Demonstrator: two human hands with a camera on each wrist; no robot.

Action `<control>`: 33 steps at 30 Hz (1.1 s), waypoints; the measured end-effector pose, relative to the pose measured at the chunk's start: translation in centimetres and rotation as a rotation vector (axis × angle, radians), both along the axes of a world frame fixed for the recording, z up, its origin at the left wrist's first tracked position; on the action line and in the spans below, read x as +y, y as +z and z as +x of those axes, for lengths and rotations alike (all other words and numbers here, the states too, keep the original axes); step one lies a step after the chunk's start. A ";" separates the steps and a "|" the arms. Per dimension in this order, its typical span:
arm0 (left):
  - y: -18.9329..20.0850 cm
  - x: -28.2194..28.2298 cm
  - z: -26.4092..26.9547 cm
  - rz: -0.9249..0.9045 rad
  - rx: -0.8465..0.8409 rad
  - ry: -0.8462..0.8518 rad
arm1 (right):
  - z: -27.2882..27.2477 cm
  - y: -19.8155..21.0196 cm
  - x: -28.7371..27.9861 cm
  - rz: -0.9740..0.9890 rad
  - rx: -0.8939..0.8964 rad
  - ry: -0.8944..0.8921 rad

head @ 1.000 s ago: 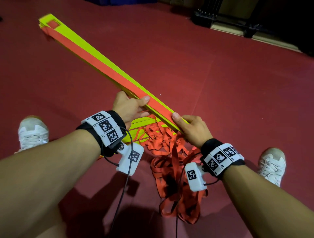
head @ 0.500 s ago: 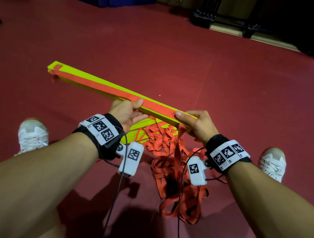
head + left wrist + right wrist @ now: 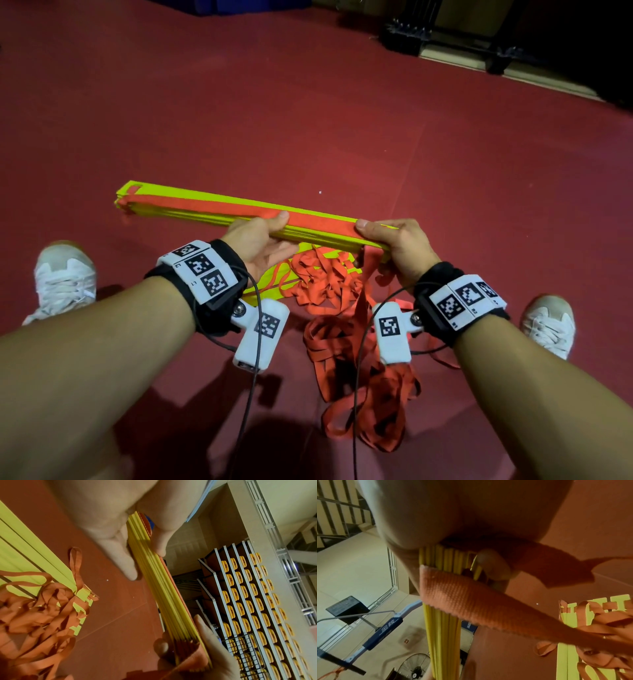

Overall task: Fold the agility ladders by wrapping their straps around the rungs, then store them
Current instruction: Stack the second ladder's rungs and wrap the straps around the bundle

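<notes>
A dark red gym floor (image 3: pixel 342 120) fills the scene, with a black rack along its far edge. Above it, a stacked bundle of yellow ladder rungs (image 3: pixel 205 209) is held level, an orange strap (image 3: pixel 212 207) lying along its top. The left hand (image 3: pixel 255 240) grips the bundle's middle, the right hand (image 3: pixel 400 245) its right end, thumbs on top. Loose orange straps (image 3: pixel 342 308) pile on the floor between two white shoes.
</notes>
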State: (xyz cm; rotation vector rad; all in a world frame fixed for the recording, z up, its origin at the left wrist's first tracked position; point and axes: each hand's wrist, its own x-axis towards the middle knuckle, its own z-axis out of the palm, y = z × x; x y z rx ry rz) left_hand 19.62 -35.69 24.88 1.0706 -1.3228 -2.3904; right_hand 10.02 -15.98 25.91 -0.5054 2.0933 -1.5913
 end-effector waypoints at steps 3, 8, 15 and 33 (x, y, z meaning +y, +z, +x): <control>-0.4 -0.3 0.5 -0.131 -0.178 -0.140 | -0.4 -0.1 0.1 0.008 -0.037 -0.001; -0.6 -0.4 0.5 -0.372 -0.354 -0.250 | -0.6 0.2 0.3 0.061 -0.051 -0.023; -1.0 0.4 0.0 -0.801 -0.057 -0.285 | -0.3 -0.1 0.0 0.150 -0.026 -0.010; 0.1 4.0 0.4 -1.357 -0.050 -0.771 | 0.8 1.7 -1.2 -0.066 -0.003 0.085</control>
